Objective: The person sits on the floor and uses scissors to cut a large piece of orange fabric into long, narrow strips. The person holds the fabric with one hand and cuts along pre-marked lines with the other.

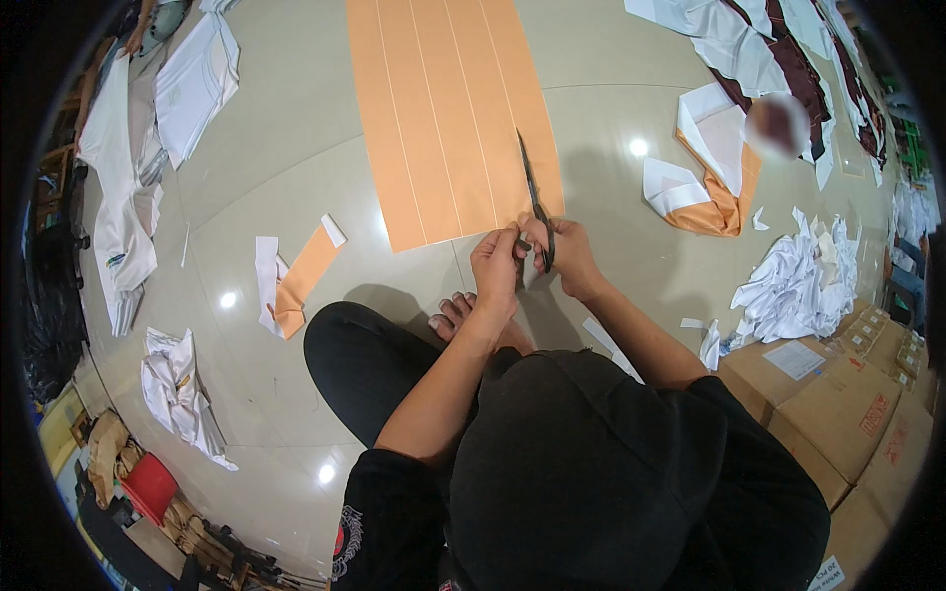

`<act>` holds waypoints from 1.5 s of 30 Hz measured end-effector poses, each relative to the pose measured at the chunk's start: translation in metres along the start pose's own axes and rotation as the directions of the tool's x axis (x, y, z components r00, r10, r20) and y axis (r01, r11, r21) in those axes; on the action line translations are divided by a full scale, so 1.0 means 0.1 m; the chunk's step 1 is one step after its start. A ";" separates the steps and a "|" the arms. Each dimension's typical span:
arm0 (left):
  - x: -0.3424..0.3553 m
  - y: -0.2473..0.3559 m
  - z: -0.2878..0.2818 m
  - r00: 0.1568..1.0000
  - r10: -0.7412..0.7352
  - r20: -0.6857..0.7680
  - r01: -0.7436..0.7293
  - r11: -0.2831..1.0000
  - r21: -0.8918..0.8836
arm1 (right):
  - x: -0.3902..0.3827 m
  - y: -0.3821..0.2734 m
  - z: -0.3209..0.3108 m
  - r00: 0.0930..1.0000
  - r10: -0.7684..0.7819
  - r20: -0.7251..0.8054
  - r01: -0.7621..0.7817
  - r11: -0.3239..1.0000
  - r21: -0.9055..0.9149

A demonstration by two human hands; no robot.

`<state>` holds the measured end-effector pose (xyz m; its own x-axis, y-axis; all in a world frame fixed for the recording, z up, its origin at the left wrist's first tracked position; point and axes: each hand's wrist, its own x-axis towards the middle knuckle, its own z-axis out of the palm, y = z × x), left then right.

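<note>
Prob the cutting step: R hand (569,258) grips black scissors (531,180), L hand (495,266) seems to pinch the orange sheet (443,128), next snip needs it taut imo.

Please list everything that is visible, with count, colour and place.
Sheet: 1, orange with white lines, top centre
Scissors: 1, black, over sheet's lower right
Strip: 1, orange and white, left
Folded cloth: 1, orange and white, right
Scrap pile: 1, white, right
Bundle: 1, white, lower left
Cloths: several, white and maroon, upper sides
Boxes: several, brown, lower right
Clutter: uncountable, mixed, left edge
Floor: 1, beige, underneath
Foot: 1, bare, centre
Sleeves: 2, black, bottom
Left hand: 1, bare, at sheet's lower edge
Right hand: 1, bare, at scissors
</note>
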<state>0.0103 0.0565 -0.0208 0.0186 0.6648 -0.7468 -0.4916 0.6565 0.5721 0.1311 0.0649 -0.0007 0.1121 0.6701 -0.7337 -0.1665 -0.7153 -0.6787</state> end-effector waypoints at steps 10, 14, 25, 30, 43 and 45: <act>-0.03 0.00 0.01 1.000 0.025 0.018 -0.024 0.999 -0.029 | 0.16 -0.26 0.08 1.000 -0.027 0.013 0.027 1.000 -0.012; -0.04 0.01 0.01 0.999 0.022 0.029 -0.021 0.999 -0.040 | 0.17 -0.29 0.11 1.000 -0.022 0.010 0.022 1.000 -0.001; -0.04 0.00 0.00 0.999 0.024 0.026 -0.023 1.000 -0.020 | 0.20 -0.24 0.12 1.000 -0.029 0.007 0.029 0.999 0.025; -0.04 0.00 0.01 0.999 0.021 0.024 -0.021 1.000 -0.019 | 0.22 -0.22 0.11 0.999 -0.034 0.011 0.034 0.999 0.012; -0.04 0.01 0.00 1.000 0.022 0.022 -0.021 0.999 -0.024 | 0.17 -0.30 0.10 1.000 -0.027 0.016 0.027 1.000 -0.008; -0.04 0.01 -0.01 1.000 0.019 0.022 -0.018 1.000 -0.026 | 0.17 -0.29 0.11 1.000 -0.022 -0.005 0.022 0.999 -0.031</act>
<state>0.0089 0.0544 -0.0176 0.0283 0.6844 -0.7285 -0.5141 0.6350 0.5766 0.1275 0.0991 0.0072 0.1208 0.6847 -0.7188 -0.1333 -0.7063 -0.6952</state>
